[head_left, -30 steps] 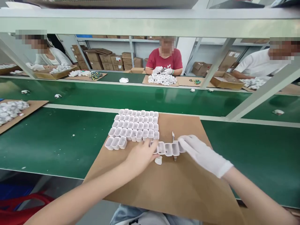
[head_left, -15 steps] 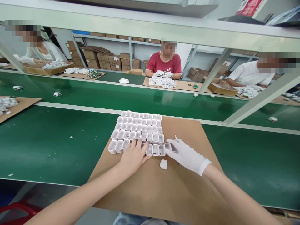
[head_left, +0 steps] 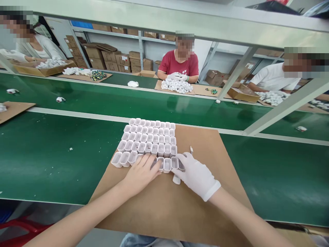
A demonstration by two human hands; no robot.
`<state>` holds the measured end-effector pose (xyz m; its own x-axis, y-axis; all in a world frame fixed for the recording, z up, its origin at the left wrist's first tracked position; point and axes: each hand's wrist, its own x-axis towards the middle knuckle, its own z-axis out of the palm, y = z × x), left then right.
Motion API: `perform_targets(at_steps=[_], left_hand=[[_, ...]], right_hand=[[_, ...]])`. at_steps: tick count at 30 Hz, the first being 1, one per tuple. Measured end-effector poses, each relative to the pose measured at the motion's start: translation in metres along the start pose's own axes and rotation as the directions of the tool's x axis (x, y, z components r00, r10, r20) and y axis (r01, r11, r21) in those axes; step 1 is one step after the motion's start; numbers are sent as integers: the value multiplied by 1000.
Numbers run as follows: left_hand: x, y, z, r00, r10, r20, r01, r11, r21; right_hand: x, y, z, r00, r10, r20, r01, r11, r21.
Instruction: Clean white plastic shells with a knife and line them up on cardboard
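Small white open-topped plastic cases (head_left: 149, 138) stand upright in several rows on a brown cardboard sheet (head_left: 164, 209). Over the middle of the front row lies my bare left hand (head_left: 141, 171), fingers bent across the cases and thumb along their near side, hiding some of them. At the right end of that row, my white-gloved right hand (head_left: 195, 173) grips the end case (head_left: 181, 164), thumb in front and fingertips behind. Just below its thumb is a small white piece (head_left: 176, 179), partly covered by the glove. A thin white item (head_left: 191, 149) lies behind the right hand.
The cardboard rests on a green table (head_left: 59, 154). Beyond a pale rail runs a green belt (head_left: 144, 103) bearing scattered small parts. Three people in gloves sit across it by piles of white parts (head_left: 177, 85). A slanted metal post (head_left: 285, 106) rises at right.
My right hand has moved left with the end case, bringing it against the row and partly covering the small white piece. My left hand stays on the front row. The view has shifted slightly.
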<state>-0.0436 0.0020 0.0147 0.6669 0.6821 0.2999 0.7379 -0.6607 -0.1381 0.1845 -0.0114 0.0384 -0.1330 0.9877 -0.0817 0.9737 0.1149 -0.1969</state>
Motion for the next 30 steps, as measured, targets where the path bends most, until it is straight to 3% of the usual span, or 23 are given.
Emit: perform_targets(at_steps=[4,8,10,12,14,15,17,20,22,25,30], left_hand=[[-2,-8,5,999,3,-35,-3,1000,-2],[-9,-7,-2,994,38,-105,-40,999,-21],[-17,-8,-8,981,-61,-186,56,998,-29],[-27,-11,-13,900,-299,-318,292,954,-72],[-37,-14,-13,745,-539,-393,518,839,-168],[-42,-15,-11,682,-623,-383,591,778,-212],[-48,-17,-4,636,-716,-287,670,697,-255],[-52,-16,9,661,-737,-141,694,671,-259],[-50,-16,13,684,-722,-108,685,686,-245],[-44,-14,10,711,-679,-184,653,734,-186],[-27,-3,8,853,-363,-374,363,929,-74]], right_hand=[[1,-6,4,1000,22,-12,-22,1000,-12],[-1,-2,5,999,5,-39,-6,999,-39],[-4,1,6,995,-27,-92,21,998,-66],[-7,2,7,988,-56,-146,42,994,-98],[-10,2,9,984,-61,-169,42,992,-117],[-10,1,9,984,-54,-171,34,993,-117],[-10,-2,10,985,-35,-167,17,994,-110],[-6,-6,11,986,-26,-162,7,993,-120],[-4,-7,12,985,-21,-172,0,992,-126],[-1,-6,15,980,-11,-197,-13,992,-123],[2,-2,21,975,-62,-215,38,992,-117]])
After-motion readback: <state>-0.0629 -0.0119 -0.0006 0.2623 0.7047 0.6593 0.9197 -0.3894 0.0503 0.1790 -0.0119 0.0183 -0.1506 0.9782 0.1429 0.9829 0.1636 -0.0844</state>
